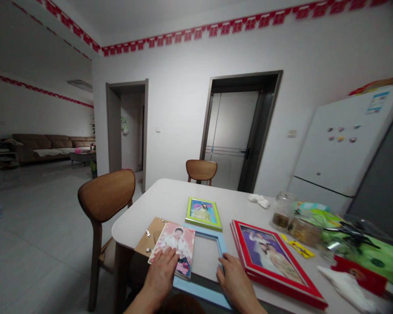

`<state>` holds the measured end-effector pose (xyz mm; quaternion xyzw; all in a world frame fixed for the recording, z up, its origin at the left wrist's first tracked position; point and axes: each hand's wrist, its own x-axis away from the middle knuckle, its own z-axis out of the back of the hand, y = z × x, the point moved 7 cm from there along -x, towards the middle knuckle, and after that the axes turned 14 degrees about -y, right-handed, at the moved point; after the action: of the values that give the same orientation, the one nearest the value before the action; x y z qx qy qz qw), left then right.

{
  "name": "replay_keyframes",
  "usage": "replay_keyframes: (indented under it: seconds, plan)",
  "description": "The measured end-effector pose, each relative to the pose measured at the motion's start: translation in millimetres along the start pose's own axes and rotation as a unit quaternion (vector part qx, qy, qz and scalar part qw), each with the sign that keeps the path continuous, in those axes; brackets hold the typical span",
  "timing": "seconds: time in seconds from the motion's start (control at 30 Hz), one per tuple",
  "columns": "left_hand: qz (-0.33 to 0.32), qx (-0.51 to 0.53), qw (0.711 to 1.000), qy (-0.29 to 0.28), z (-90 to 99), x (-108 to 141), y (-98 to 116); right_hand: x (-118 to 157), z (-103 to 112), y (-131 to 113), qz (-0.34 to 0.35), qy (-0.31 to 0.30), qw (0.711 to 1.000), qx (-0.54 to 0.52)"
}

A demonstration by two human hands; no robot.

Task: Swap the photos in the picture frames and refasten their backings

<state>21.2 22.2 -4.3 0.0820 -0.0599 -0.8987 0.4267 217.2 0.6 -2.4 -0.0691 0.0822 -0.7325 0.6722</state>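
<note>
My left hand lies with its fingers spread flat on a pink photo print of a person in white. Beneath that print sits a brown backing board with metal clips, at the table's near left edge. A light blue picture frame, with no picture in its opening, lies partly under the print. On its right side, my right hand has its fingers curled over the bar, thumb at the inner edge. Beyond it is a green picture frame with a photo, and to the right lie stacked red picture frames.
On the white table, the right side holds glass jars, a yellow packet, a red packet, crumpled tissue and green bags. Wooden chairs stand at the left and far side. A fridge is at right.
</note>
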Motion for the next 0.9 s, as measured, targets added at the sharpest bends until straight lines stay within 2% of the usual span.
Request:
replay_keyframes:
  seconds: [0.17,0.23,0.27,0.3,0.37,0.47,0.53,0.57,0.6,0.63,0.67,0.7,0.73,0.8,0.9]
  plan:
    - [-0.012,0.086,0.994,0.061,13.9,3.6,-5.2,-0.8,2.2,-1.3,0.002,0.0,1.0,-0.014]
    - [-0.005,0.177,0.977,0.116,27.4,2.5,-12.7,-1.2,5.2,-2.7,0.006,0.014,0.999,-0.034]
    - [0.004,0.237,0.96,0.15,35.0,1.6,-17.8,-1.4,7.4,-4.3,0.014,0.025,0.998,-0.053]
    - [0.018,0.305,0.934,0.186,41.9,0.6,-23.4,-1.8,9.7,-6.7,0.025,0.037,0.996,-0.078]
    - [0.057,0.447,0.858,0.246,48.7,-1.6,-32.0,-3.4,13.2,-12.6,0.053,0.058,0.985,-0.156]
    - [0.088,0.65,0.703,0.275,37.3,-8.7,-23.1,-9.9,7.8,-20.5,0.054,0.041,0.94,-0.335]
    - [0.066,0.756,0.597,0.258,22.0,-15.9,-2.2,-14.6,-3.6,-23.8,0.017,0.004,0.874,-0.486]
    - [0.049,0.792,0.557,0.245,14.8,-19.2,9.3,-16.0,-8.9,-25.0,-0.003,-0.006,0.83,-0.557]
    - [0.035,0.813,0.533,0.231,8.4,-21.6,19.0,-16.9,-12.1,-25.1,-0.017,-0.005,0.787,-0.617]
    - [0.023,0.823,0.524,0.22,3.4,-23.2,25.9,-17.4,-13.1,-23.2,-0.028,0.006,0.75,-0.661]
    - [0.016,0.821,0.531,0.21,-0.2,-24.2,29.3,-17.9,-12.5,-19.1,-0.036,0.02,0.727,-0.685]
    - [0.017,0.81,0.55,0.204,-2.5,-24.2,28.8,-18.7,-11.5,-12.9,-0.046,0.031,0.719,-0.692]
    - [0.025,0.79,0.577,0.204,-3.6,-23.2,24.6,-19.9,-10.6,-5.1,-0.059,0.035,0.726,-0.684]
    - [0.06,0.725,0.655,0.206,-2.6,-19.2,10.2,-23.9,-9.3,13.5,-0.087,0.029,0.769,-0.633]
    - [0.105,0.564,0.805,0.153,0.0,-14.5,-2.4,-33.1,-5.5,35.5,-0.1,0.024,0.863,-0.494]
